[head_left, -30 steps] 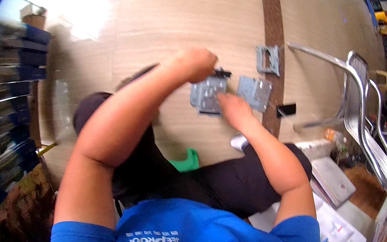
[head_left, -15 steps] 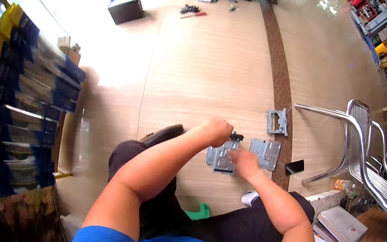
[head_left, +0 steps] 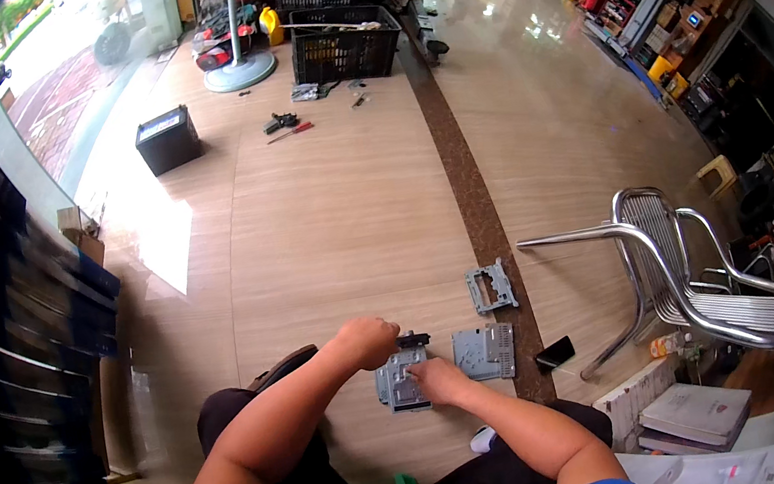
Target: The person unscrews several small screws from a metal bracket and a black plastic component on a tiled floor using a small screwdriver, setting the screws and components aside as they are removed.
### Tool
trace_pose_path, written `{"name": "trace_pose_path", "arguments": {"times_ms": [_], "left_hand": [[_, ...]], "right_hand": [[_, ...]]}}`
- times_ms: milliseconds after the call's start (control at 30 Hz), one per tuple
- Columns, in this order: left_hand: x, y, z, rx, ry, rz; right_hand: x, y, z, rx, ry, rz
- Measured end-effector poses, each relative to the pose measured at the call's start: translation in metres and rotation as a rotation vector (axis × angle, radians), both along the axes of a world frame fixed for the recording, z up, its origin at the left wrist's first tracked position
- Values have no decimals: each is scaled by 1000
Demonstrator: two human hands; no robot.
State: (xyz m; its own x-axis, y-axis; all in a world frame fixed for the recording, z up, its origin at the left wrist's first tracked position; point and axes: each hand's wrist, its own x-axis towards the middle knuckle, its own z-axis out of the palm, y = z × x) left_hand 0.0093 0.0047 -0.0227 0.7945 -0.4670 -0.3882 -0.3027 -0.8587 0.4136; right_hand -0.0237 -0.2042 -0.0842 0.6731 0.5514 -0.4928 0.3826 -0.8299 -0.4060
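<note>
A grey metal-cased unit (head_left: 396,388) with a stepped top lies on the floor between my feet. My left hand (head_left: 367,343) is closed just above its far left corner; what the fingers hold, if anything, is hidden. Beside those fingers, at the unit's far edge, is a small black part (head_left: 414,339). My right hand (head_left: 442,381) reaches over the unit from the right, fingers drawn together with the tips on its top; anything pinched there is too small to make out. Right of the unit lie a flat grey metal plate (head_left: 484,353) and a grey metal frame (head_left: 490,287) with an opening.
A black phone (head_left: 555,354) lies to the right, near a tubular metal chair (head_left: 665,269). Ahead are a black battery (head_left: 167,140), a red screwdriver (head_left: 291,133) and black crates (head_left: 345,51). Blue and yellow boxed goods (head_left: 21,330) line the left; books (head_left: 696,416) sit lower right.
The view has tipped up, so more of the far floor and doorway shows and everything sits further left. Both hands stay at the metal unit, with little visible movement against it.
</note>
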Motion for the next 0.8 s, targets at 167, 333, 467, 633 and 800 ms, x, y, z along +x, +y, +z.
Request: {"name": "trace_pose_path", "arguments": {"times_ms": [167, 333, 467, 633, 800], "left_hand": [[0, -3, 4, 9, 15, -20], [0, -4, 4, 36, 35, -21], [0, -7, 0, 46, 55, -15], [1, -10, 6, 48, 78, -11], [0, -11, 3, 40, 79, -27]], "right_hand": [[2, -5, -4, 35, 14, -38], [3, 0, 11, 35, 37, -71], [-1, -2, 14, 109, 32, -116], [-3, -8, 2, 146, 35, -105], [-6, -12, -4, 159, 17, -90]]}}
